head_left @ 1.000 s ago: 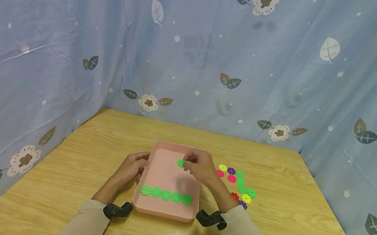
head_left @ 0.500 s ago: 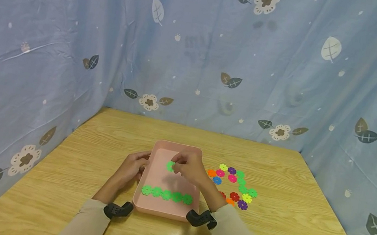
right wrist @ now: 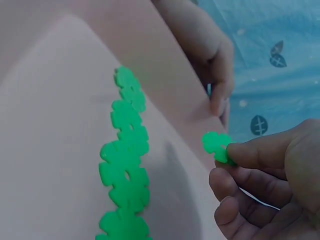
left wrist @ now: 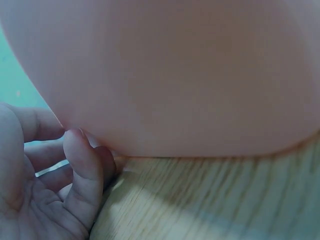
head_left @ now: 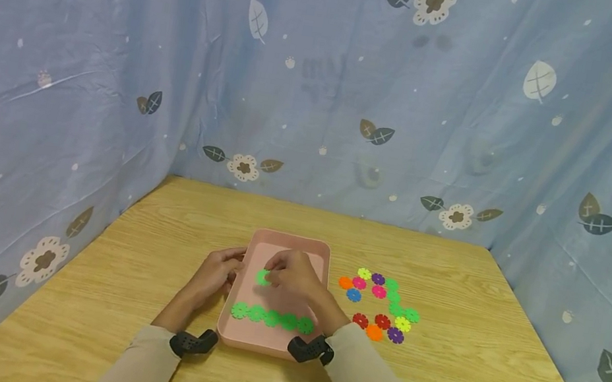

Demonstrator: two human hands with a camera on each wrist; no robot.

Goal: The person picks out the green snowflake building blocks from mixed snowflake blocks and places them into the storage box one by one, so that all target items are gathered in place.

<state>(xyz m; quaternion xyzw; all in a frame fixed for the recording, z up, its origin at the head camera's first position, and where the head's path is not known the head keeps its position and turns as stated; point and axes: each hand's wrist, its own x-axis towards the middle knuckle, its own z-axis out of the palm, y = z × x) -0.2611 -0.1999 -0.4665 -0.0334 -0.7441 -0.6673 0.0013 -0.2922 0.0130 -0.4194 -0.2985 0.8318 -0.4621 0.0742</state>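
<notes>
A shallow pink tray [head_left: 265, 349] lies on the table in the head view. My left hand [head_left: 215, 272] holds its left side, with curled fingers and thumb [left wrist: 82, 155] against the wall in the left wrist view. Over the tray's upper left part, my right hand [head_left: 295, 276] pinches a green flower-shaped plastic disc [right wrist: 215, 145] between thumb and index finger. Whether that disc touches the tray floor I cannot tell. Along the tray's near end runs a row of several green flower discs [head_left: 272, 318], linked or overlapping edge to edge.
To the right of the tray, loose flower discs lie on the wooden table [head_left: 473, 351]: red [head_left: 383, 321], orange [head_left: 374, 332], purple [head_left: 395, 335], blue [head_left: 353, 295], pink, yellow and several green [head_left: 396, 309]. A blue patterned curtain [head_left: 322, 87] surrounds the table.
My right hand has moved left across the tray and slightly nearer, carrying the green flower disc. More loose discs on the right have come into sight. The left hand has stayed put.
</notes>
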